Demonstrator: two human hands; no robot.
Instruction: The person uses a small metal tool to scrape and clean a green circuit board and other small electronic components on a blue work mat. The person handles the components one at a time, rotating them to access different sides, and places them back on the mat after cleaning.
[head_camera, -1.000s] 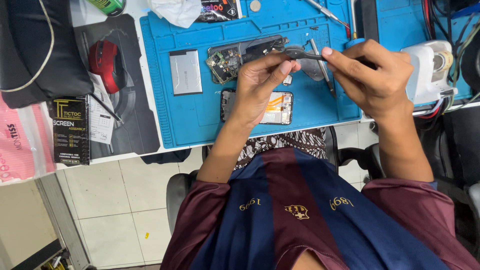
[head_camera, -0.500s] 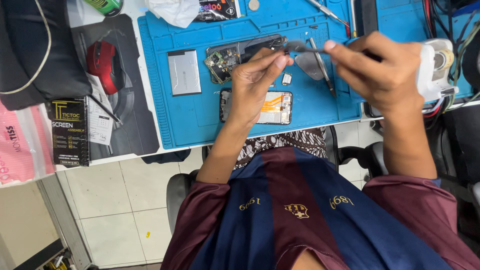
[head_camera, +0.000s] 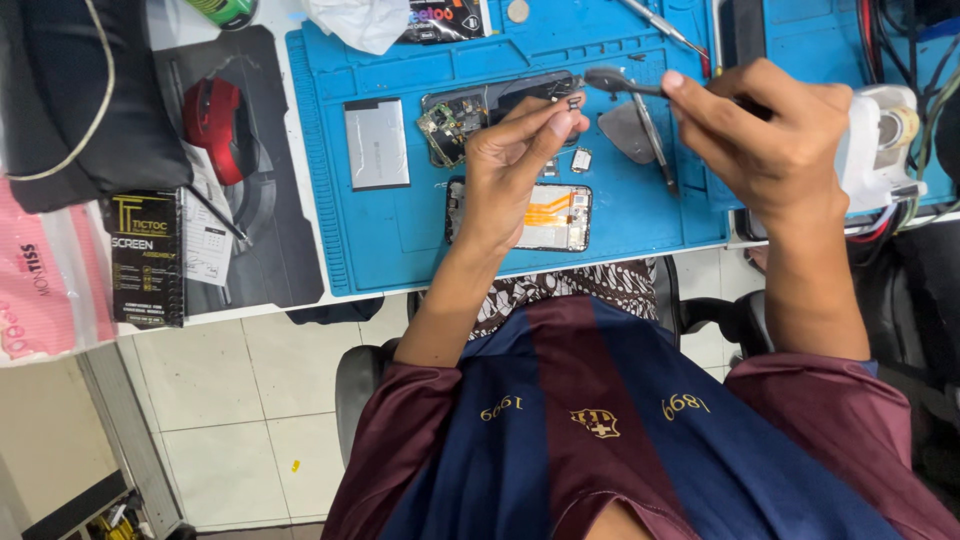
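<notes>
My left hand (head_camera: 510, 165) hovers over the blue work mat (head_camera: 330, 220), thumb and forefinger pinched on a tiny dark part (head_camera: 573, 103). My right hand (head_camera: 775, 130) grips a thin dark tool (head_camera: 612, 80) whose rounded tip sits just above that part. Beneath the fingers lies an opened phone frame with a bare circuit board (head_camera: 450, 118). A second phone body with an orange flex cable (head_camera: 545, 215) is partly hidden by my left wrist. A silver battery (head_camera: 376, 145) lies to the left on the mat.
Tweezers (head_camera: 655, 140) and a grey pick (head_camera: 622, 130) rest on the mat, with a screwdriver (head_camera: 660, 25) farther back. A red mouse (head_camera: 210, 115) on a black pad, a black box (head_camera: 147, 258) and a pink packet (head_camera: 40, 290) lie left. A white device (head_camera: 885, 130) stands right.
My right hand has lifted up and to the right with the tool. My left fingers have straightened upward, staying pinched beside the tool's tip.
</notes>
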